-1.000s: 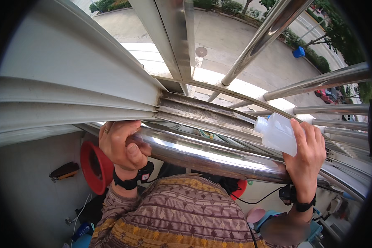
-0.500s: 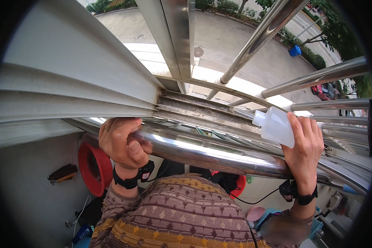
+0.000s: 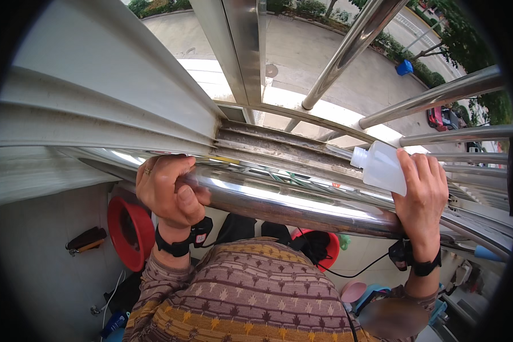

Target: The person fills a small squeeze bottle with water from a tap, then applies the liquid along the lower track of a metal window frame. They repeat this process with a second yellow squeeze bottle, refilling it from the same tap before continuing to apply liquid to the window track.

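Observation:
My right hand [image 3: 420,185] is closed round a translucent white plastic bottle [image 3: 383,169]. The bottle lies tilted on its side, its neck pointing left over a dirty window track [image 3: 279,149]; a thin stream or spout seems to reach from the mouth toward the grooves. My left hand [image 3: 168,191], a ring on one finger, is closed on a thick shiny metal rail [image 3: 290,208] at its left part. Most of its fingertips are hidden behind the rail. Black straps with small devices circle both wrists.
White window panels [image 3: 97,68] slope down at the left. Beyond the track stand steel bars [image 3: 347,57], with a paved yard far below. Beneath the rail are a red basin [image 3: 130,233] on the left, a red bucket [image 3: 332,251] and a pink bowl [image 3: 354,290].
The view has shifted slightly. My right hand and the bottle have moved slightly or tilted a little, while my left hand keeps its place on the rail.

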A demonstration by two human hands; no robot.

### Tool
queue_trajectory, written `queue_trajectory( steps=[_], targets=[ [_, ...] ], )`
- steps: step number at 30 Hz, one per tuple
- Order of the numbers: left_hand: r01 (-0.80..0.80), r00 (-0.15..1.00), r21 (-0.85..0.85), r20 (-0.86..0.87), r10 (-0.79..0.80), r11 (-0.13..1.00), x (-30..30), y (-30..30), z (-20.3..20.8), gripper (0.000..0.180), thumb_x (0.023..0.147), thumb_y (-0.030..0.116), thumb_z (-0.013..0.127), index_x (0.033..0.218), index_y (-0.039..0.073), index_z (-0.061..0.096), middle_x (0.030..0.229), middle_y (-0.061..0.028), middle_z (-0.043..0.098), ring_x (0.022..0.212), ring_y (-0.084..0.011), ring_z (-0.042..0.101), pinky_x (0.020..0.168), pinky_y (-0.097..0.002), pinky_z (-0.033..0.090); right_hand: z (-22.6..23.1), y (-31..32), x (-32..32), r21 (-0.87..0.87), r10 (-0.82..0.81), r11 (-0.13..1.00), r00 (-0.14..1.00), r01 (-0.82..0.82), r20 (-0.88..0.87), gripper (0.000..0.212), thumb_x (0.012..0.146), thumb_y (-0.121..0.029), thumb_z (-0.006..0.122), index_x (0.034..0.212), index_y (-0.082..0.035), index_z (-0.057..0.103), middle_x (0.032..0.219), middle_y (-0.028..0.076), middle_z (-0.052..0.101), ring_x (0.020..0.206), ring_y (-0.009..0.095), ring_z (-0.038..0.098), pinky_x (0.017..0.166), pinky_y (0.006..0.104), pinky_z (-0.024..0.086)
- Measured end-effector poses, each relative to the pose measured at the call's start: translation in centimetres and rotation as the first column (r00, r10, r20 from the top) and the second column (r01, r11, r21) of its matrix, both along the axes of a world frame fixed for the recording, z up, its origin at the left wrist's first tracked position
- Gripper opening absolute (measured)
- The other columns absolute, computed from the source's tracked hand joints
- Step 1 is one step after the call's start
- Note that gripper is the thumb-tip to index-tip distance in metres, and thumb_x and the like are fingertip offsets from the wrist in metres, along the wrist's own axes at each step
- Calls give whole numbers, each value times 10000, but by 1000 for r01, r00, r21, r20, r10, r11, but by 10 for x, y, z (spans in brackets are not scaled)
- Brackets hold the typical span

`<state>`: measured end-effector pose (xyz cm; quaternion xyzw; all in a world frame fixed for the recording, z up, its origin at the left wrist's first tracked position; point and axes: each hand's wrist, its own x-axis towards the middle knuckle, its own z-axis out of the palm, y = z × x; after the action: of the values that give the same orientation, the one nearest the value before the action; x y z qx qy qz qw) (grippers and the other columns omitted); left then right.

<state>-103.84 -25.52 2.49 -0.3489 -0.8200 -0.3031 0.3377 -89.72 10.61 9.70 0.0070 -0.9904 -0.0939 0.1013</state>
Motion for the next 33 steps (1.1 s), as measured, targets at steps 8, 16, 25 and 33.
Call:
queue_trajectory(
  steps=[8,16,25,33],
  targets=[
    [-30,1000,-11,-6,30,999,1,2,2,424,1009,352,353,896,38,615,766,-93,681,658,-266,629,721,-389,483,1,5,5,27,-1,1000,1000,1,1,639,550,62,706,1172,-70,645,973,94,580,926,291,582,815,402,485],
    [-9,1000,7,-2,9,1000,0,0,-1,360,984,343,411,976,62,636,764,-86,658,680,-298,652,730,-419,500,4,9,9,59,-18,998,999,16,28,640,550,62,704,1174,-67,639,960,87,568,921,288,576,808,401,478],
    [6,1000,26,-12,-5,1000,-1,2,-1,411,1005,347,373,903,39,626,760,-101,677,655,-279,622,699,-393,461,5,2,0,4,36,999,999,-36,2,628,533,56,732,1142,-67,639,931,89,572,905,296,579,809,407,480],
    [18,999,70,-30,-16,997,-3,3,0,249,909,274,511,907,59,637,701,-75,631,612,-297,609,622,-396,470,7,-9,-5,-4,50,999,998,-50,-25,622,543,14,794,1135,-82,628,918,77,572,913,288,587,816,403,481]
  ],
)
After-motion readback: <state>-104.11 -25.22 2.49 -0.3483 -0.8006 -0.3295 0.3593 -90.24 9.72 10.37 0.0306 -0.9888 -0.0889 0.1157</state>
